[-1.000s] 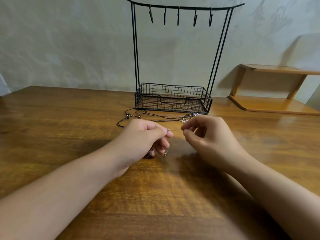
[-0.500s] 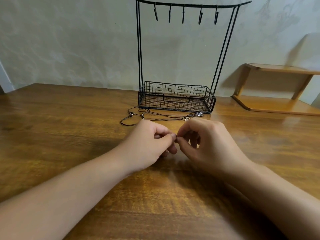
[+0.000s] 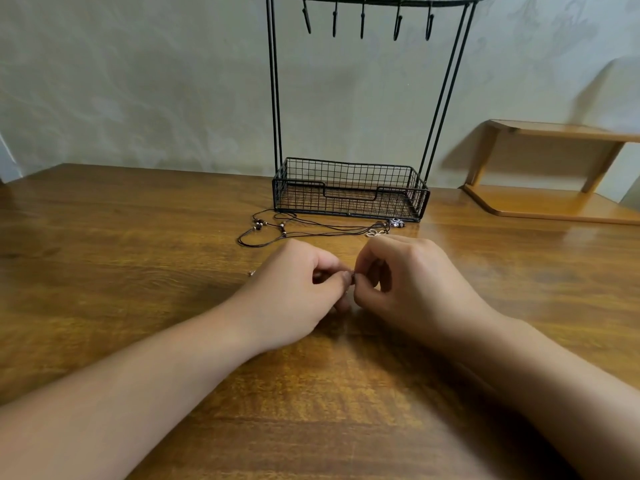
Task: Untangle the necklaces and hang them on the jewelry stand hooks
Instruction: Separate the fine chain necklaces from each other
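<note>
A black wire jewelry stand (image 3: 349,195) with a mesh basket base stands at the back of the table; several empty hooks (image 3: 362,24) hang from its top bar. In front of the basket lie black cord necklaces (image 3: 298,228) with small beads, tangled together. My left hand (image 3: 294,289) and my right hand (image 3: 405,282) meet fingertip to fingertip just in front of the cords. Both pinch a small necklace piece (image 3: 352,274), mostly hidden between the fingers. A tiny bead (image 3: 251,273) shows on the table left of my left hand.
The wooden table (image 3: 138,271) reaches to a pale wall behind. A light wooden shelf unit (image 3: 554,174) sits at the back right, beside the stand.
My hands were apart a second ago and have come together, fingertips now pinching the same small piece. The view has shifted, so the stand sits higher in the picture.
</note>
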